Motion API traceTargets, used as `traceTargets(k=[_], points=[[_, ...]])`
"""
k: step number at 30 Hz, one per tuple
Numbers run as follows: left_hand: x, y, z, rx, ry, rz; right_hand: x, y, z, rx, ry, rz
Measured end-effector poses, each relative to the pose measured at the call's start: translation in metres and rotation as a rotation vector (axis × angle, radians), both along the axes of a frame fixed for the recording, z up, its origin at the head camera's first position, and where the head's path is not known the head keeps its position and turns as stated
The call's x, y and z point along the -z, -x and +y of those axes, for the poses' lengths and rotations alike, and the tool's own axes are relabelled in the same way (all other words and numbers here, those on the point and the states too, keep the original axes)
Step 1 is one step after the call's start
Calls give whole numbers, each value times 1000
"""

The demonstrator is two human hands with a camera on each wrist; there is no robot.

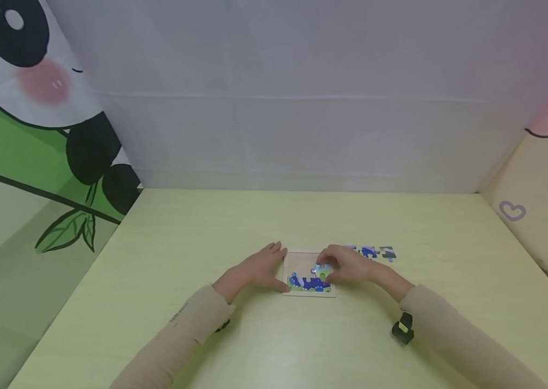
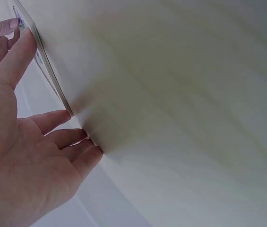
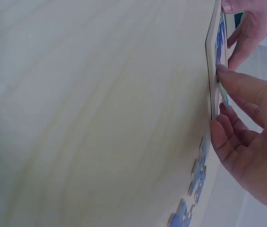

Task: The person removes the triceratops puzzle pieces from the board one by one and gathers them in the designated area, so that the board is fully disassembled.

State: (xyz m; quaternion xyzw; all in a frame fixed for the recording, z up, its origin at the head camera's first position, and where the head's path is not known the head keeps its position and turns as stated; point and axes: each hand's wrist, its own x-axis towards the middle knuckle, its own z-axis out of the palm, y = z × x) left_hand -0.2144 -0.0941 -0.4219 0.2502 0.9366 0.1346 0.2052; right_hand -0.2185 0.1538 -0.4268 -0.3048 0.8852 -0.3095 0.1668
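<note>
A square wooden puzzle tray [image 1: 300, 260] lies on the table, its lower part filled with joined blue and green puzzle pieces [image 1: 306, 284]. My left hand [image 1: 263, 267] rests along the tray's left side, fingers extended, with the thumb on the near left corner. Over the right side of the tray, my right hand [image 1: 351, 265] pinches a green and light-blue puzzle piece [image 1: 322, 270] between thumb and fingers. That piece stands tilted at the tray's edge in the right wrist view, just above the joined row.
Several loose puzzle pieces [image 1: 369, 252] lie on the table [image 1: 215, 227] behind and right of my right hand, one [image 1: 387, 252] farthest right. A pale wall [image 1: 303, 140] closes off the back, with a printed panel [image 1: 89, 146] on the left.
</note>
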Motion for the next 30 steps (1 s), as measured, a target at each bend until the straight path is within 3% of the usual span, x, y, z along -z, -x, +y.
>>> traceTargets(k=[18, 30], points=[[4, 2, -3, 14, -9, 15, -8, 0, 2, 11, -58, 62], [2, 0, -2, 14, -12, 8, -18, -3, 37, -12, -39, 163]])
